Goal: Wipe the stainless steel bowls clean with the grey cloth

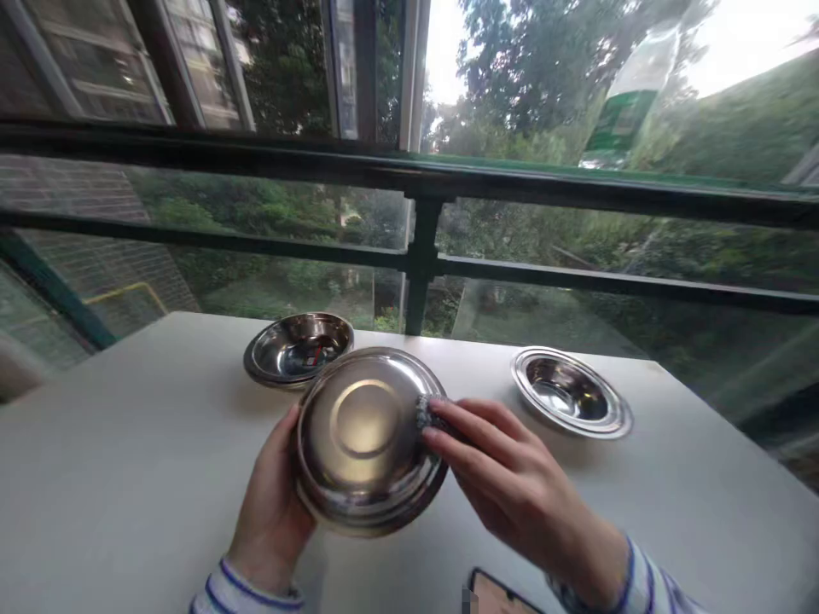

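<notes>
Tilted up over the white table is a shiny metal bowl (364, 418), its underside with a round ring facing me. My left hand (275, 495) grips its left rim, the fingers hidden behind it. With bent fingers my right hand (512, 477) presses a small grey steel wool scrubber (425, 414) against the right side of the bowl's underside. Behind and to the left, a second metal bowl (299, 348) stands upright, with a small red and dark mark inside. A third metal bowl (569, 392) with a wide rim stands upright on the right.
The white table (147, 443) reaches to a dark green railing (422, 256) and glass at the back. On the rail stands a clear bottle with a green label (624, 119). A phone (502, 597) lies at the near edge, partly cut off.
</notes>
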Available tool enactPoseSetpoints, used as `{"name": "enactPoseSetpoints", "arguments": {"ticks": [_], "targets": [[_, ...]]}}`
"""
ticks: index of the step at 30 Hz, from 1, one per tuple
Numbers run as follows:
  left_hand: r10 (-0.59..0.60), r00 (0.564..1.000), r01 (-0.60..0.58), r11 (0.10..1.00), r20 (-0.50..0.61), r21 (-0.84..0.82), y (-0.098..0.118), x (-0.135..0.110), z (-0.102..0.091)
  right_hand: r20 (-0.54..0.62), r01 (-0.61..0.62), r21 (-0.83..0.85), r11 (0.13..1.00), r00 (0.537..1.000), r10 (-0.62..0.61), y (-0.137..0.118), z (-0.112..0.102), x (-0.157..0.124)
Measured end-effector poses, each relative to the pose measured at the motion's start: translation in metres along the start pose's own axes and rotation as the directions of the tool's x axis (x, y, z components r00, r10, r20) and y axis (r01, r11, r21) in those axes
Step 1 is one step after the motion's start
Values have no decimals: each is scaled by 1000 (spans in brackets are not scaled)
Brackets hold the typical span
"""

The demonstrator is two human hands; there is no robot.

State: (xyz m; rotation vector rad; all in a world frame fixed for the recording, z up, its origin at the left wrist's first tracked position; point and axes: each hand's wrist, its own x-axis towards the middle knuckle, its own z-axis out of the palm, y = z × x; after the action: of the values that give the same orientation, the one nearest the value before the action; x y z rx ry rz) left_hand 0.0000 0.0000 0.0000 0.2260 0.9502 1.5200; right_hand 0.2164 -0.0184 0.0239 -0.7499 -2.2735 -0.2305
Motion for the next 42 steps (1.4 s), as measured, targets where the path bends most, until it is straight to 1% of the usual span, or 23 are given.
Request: {"name": "enactPoseSetpoints", "arguments": {"ticks": [4, 6, 7, 9, 12, 13, 16, 18, 21, 23, 26, 28, 32, 35, 37, 39, 40, 42], "targets": [[-13, 999, 11, 999, -34, -31, 1, -4, 6, -9, 166, -37, 985, 986, -166, -25, 9, 3], [-39, 998, 37, 998, -40, -50, 2, -4, 7, 23, 250, -60, 966, 968, -249, -27, 11, 3], [-44, 998, 42, 997, -45, -58, 2, -3, 7, 41, 270, -71, 960, 963, -268, -25, 10, 2], [-39, 997, 35, 997, -64, -71, 2, -2, 7, 58, 257, -103, 961, 966, -252, -18, 9, 0], [-46, 996, 39, 996, -82, -81, -1, 0, 6, 46, 203, -149, 968, 979, -199, -13, 9, -2], [-60, 995, 53, 995, -77, -82, -2, 0, 6, 42, 212, -150, 966, 977, -208, -15, 10, -2], [-110, 992, 103, 990, -67, -91, -5, 1, 6, 52, 302, -123, 945, 953, -298, -24, 14, 0], [-113, 990, 104, 989, -84, -107, -5, 1, 6, 62, 328, -114, 938, 945, -323, -26, 16, 0], [-84, 990, 69, 988, -114, -135, -4, 0, 7, 57, 258, -147, 955, 966, -252, -21, 15, -1], [-93, 990, 76, 986, -110, -150, -6, -1, 7, 46, 228, -164, 960, 974, -223, -19, 14, -1], [-132, 988, 117, 979, -81, -164, -13, 0, 6, 49, 281, -140, 949, 960, -277, -25, 15, 3], [-142, 986, 125, 975, -83, -184, -17, 1, 5, 62, 310, -123, 943, 950, -305, -29, 15, 4], [-134, 987, 113, 970, -83, -217, -18, 1, 7, 65, 284, -139, 949, 959, -277, -30, 14, 5], [-146, 984, 116, 961, -105, -251, -20, -7, 12, 70, 269, -145, 952, 963, -262, -33, 15, 8], [-167, 983, 142, 956, -80, -259, -23, -13, 14, 57, 243, -152, 958, 970, -237, -39, 17, 11], [-129, 990, 110, 963, -62, -246, -25, -16, 15, 41, 215, -157, 964, 977, -211, -44, 17, 13], [-109, 991, 90, 969, -73, -228, -25, -16, 15, 36, 212, -155, 965, 977, -209, -45, 17, 13], [-102, 992, 85, 976, -80, -198, -23, -14, 14, 31, 230, -150, 961, 973, -228, -46, 16, 12]]}}
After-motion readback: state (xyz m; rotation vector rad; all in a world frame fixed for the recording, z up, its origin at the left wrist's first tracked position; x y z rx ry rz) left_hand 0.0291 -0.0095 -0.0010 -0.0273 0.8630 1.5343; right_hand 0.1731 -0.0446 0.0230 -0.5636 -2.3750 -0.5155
